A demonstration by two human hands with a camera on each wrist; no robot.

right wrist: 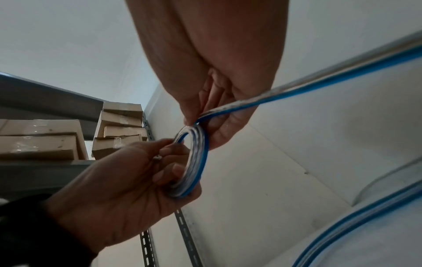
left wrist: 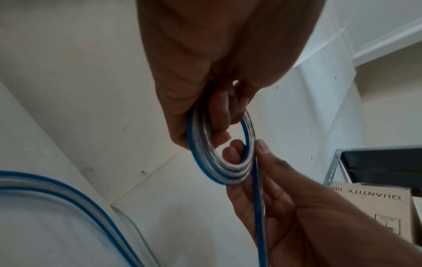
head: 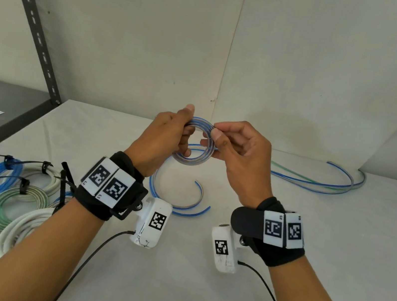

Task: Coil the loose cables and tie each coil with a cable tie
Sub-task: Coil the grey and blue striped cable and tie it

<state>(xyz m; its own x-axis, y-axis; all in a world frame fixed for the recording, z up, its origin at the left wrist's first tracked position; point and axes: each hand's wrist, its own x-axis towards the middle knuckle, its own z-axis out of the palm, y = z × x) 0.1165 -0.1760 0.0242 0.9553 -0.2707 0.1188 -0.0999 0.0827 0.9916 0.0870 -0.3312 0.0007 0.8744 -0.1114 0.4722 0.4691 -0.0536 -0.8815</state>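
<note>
**Winding a blue-and-clear cable into a coil**

Over the white table [head: 198,268], tied coils [head: 18,201] lie at the left. Both hands work mid-air: the left hand [head: 165,139] grips the small round coil [head: 191,161]; the right hand [head: 238,154] pinches the smooth, glossy, flat cable feeding it. The loose tail [head: 176,199] looks springy; next, probably more winding, then a tie.

Glossy clear-and-blue plastic cable [head: 192,159], matt white tabletop [head: 307,247]
</note>
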